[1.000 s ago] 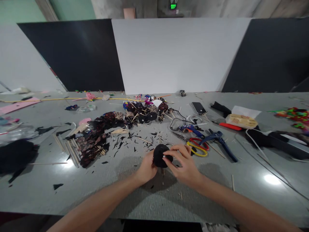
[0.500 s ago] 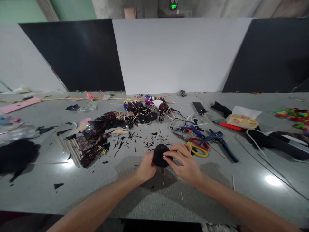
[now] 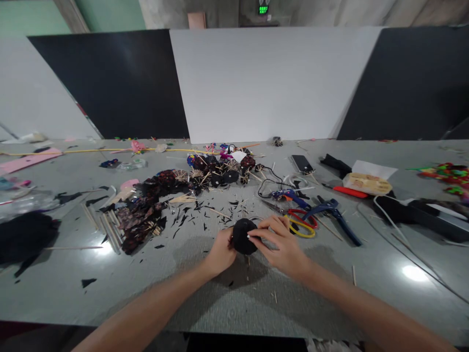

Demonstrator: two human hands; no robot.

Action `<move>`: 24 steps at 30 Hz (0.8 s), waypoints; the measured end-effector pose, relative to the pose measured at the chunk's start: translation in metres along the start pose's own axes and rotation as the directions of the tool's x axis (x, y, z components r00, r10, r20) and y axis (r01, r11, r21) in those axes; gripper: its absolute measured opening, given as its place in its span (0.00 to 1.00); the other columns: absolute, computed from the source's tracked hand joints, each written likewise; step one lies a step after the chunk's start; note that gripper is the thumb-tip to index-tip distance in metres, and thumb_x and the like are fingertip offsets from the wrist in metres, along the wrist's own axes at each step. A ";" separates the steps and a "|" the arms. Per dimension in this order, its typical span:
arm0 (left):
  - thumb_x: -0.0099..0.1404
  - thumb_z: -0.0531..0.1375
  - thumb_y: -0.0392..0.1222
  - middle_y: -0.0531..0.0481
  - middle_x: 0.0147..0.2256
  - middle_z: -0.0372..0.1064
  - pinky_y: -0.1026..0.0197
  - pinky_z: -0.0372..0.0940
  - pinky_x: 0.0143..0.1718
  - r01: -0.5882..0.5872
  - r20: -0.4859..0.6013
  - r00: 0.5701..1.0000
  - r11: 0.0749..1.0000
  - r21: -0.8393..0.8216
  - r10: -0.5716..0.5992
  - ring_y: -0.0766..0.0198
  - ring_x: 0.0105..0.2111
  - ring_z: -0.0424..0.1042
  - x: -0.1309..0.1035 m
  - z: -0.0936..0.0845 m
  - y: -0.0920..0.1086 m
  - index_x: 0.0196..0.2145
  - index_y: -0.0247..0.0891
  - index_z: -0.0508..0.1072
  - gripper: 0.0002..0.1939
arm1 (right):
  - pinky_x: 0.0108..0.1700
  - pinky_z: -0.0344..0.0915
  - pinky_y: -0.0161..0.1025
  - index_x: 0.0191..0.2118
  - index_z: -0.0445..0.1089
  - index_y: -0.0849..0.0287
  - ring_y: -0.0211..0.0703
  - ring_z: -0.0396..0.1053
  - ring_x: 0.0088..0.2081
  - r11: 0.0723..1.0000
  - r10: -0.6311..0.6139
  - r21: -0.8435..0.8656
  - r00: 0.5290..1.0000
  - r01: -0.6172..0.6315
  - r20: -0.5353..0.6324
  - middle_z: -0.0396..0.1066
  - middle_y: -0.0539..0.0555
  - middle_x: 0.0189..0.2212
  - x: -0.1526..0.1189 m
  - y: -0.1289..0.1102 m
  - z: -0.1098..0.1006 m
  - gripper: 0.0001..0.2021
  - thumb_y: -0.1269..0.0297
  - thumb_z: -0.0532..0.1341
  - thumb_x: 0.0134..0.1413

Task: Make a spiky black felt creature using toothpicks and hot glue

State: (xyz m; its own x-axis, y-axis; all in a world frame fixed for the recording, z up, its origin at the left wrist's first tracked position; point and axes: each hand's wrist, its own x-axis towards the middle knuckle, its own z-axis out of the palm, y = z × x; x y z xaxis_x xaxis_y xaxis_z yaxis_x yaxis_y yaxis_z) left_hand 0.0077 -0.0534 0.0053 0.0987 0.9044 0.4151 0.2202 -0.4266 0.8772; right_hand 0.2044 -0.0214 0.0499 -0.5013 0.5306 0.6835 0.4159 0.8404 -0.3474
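A small round black piece (image 3: 244, 236), covered in what looks like cloth, is held up above the table near its front. My left hand (image 3: 223, 252) is wrapped round its left side, the fingers partly hidden behind it. With thumb and forefinger, my right hand (image 3: 280, 244) pinches a tiny white bit (image 3: 248, 236) against the face of the black piece. What the white bit is cannot be made out. Just beyond my right hand lie scissors with red and yellow handles (image 3: 302, 226). Black scraps (image 3: 186, 212) are scattered past my left hand.
Dark patterned fabric pieces (image 3: 141, 215) and thin sticks (image 3: 110, 230) lie to the left. Several small stick-and-fabric wheels (image 3: 220, 171) form a heap at the back. On the right are a blue glue gun (image 3: 291, 197), blue cutters (image 3: 331, 215), a phone (image 3: 302, 164) and cables.
The right fingertips and the white bit have shifted very slightly against the black piece. Everything else stays in place.
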 end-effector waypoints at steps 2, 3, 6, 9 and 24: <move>0.58 0.54 0.31 0.51 0.26 0.71 0.65 0.62 0.32 0.011 0.000 1.000 1.000 0.012 -0.011 0.65 0.27 0.65 -0.001 -0.001 -0.002 0.29 0.36 0.73 0.07 | 0.44 0.61 0.49 0.42 0.79 0.47 0.44 0.71 0.37 1.000 -0.010 0.006 1.000 0.009 0.006 0.75 0.51 0.35 0.000 0.002 0.000 0.05 0.64 0.65 0.66; 0.58 0.55 0.31 0.52 0.26 0.71 0.65 0.62 0.32 0.016 -0.001 1.000 1.000 0.018 -0.016 0.64 0.27 0.66 -0.001 -0.001 -0.002 0.29 0.35 0.73 0.07 | 0.44 0.61 0.49 0.42 0.79 0.48 0.44 0.71 0.37 1.000 -0.013 0.007 1.000 0.013 0.009 0.75 0.51 0.36 0.000 0.002 -0.001 0.05 0.65 0.65 0.66; 0.59 0.55 0.30 0.50 0.28 0.73 0.64 0.63 0.33 0.024 -0.002 1.000 1.000 0.013 -0.024 0.64 0.29 0.68 -0.001 -0.001 -0.003 0.31 0.35 0.75 0.09 | 0.45 0.61 0.49 0.42 0.79 0.48 0.44 0.72 0.37 1.000 -0.023 -0.004 1.000 0.023 0.020 0.75 0.51 0.36 0.001 0.004 -0.002 0.05 0.65 0.64 0.66; 0.60 0.55 0.29 0.48 0.34 0.78 0.62 0.67 0.38 0.028 0.010 1.000 0.999 -0.027 -0.028 0.61 0.33 0.72 -0.001 -0.002 -0.002 0.37 0.35 0.79 0.13 | 0.45 0.61 0.48 0.43 0.78 0.49 0.44 0.72 0.38 0.999 -0.024 -0.023 0.999 0.025 0.047 0.75 0.51 0.37 0.001 0.006 -0.003 0.05 0.64 0.64 0.67; 0.61 0.60 0.36 0.46 0.35 0.78 0.61 0.68 0.40 0.086 0.005 0.996 0.986 -0.144 -0.087 0.60 0.34 0.73 0.000 0.000 -0.007 0.37 0.34 0.78 0.08 | 0.45 0.56 0.46 0.44 0.75 0.53 0.43 0.69 0.39 0.980 -0.158 -0.121 0.987 0.161 0.028 0.72 0.53 0.38 0.002 0.001 -0.008 0.05 0.69 0.63 0.68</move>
State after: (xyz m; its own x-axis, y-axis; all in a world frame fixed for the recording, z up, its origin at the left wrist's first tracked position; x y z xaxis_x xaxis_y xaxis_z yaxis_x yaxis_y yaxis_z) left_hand 0.0064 -0.0499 -0.0009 0.0837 0.9380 0.3363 0.0862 -0.3431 0.9353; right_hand 0.2100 -0.0204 0.0560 -0.5822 0.3936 0.7115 0.4183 0.8953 -0.1530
